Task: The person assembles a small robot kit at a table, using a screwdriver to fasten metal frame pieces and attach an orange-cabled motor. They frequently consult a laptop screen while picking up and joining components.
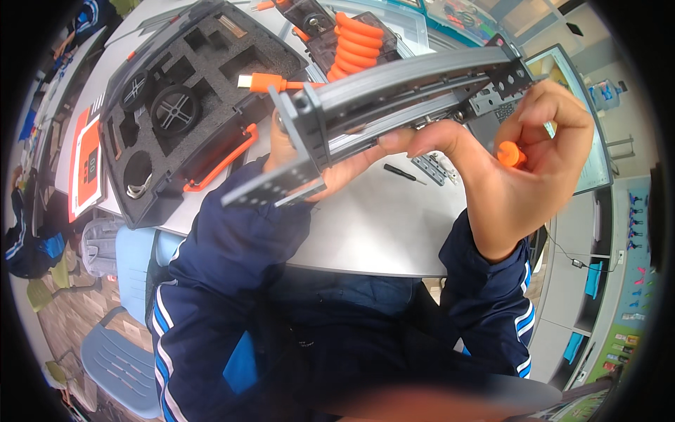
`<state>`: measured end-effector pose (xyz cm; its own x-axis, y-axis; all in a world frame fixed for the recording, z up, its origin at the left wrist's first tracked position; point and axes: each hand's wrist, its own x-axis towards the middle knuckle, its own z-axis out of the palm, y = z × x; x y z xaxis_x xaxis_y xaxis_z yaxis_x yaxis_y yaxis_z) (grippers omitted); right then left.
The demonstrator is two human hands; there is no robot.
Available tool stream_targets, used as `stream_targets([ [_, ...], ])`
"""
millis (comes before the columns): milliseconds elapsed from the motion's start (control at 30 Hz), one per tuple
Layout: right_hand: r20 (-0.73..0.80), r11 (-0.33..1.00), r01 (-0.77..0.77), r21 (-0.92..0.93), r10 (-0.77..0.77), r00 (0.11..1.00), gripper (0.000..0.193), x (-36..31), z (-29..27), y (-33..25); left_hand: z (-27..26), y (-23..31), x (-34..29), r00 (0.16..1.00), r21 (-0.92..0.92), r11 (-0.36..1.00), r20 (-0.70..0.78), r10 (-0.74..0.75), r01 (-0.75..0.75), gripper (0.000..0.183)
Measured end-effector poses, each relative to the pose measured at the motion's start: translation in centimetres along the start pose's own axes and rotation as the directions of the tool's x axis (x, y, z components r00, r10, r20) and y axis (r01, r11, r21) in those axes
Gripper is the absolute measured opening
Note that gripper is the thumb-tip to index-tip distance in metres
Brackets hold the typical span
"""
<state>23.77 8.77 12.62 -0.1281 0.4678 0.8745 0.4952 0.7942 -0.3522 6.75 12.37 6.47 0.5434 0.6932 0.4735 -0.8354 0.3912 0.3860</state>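
Observation:
Both my hands hold a grey metal frame (404,79) up in front of me, tilted with its right end higher. It has long rails and perforated end plates. My left hand (344,174) grips it near the left end, with part of the hand hidden behind the plate. My right hand (503,176) presses its thumb to the lower rail, and its bent fingers reach the right end. A round orange piece (510,154), perhaps a tool's handle end, sits within the right palm; the rest of it is hidden. Below the frame, a small black screwdriver (402,173) lies beside perforated metal strips (434,169).
A dark case (211,91) with cut foam, black wheels (176,110) and an orange handle (223,162) lies open at left. Behind the frame are a coiled orange cable (355,46) and dark machinery. A monitor (594,151) stands right; a blue chair (123,362) is lower left.

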Motion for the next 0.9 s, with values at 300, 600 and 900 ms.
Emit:
stream_targets([
  [300, 0.160, 0.932, -0.354, -0.077, 0.362, 0.918, 0.074, 0.5, -0.6, -0.4, -2.1, -0.5, -0.4, 0.993, 0.192, 0.974, 0.010, -0.121, 0.117, 0.051],
  [600, 0.193, 0.932, -0.359, -0.047, 0.361, 0.912, 0.053, 0.5, -0.7, 0.1, -2.7, -0.8, -1.0, 0.993, 0.039, 0.993, -0.042, -0.112, 0.113, 0.063],
  [900, 0.176, 0.932, -0.297, 0.206, 0.264, 0.948, 0.043, 0.4, -0.6, 0.4, -0.4, 0.3, -0.2, 0.986, 0.228, 0.974, -0.157, 0.053, -0.017, 0.080],
])
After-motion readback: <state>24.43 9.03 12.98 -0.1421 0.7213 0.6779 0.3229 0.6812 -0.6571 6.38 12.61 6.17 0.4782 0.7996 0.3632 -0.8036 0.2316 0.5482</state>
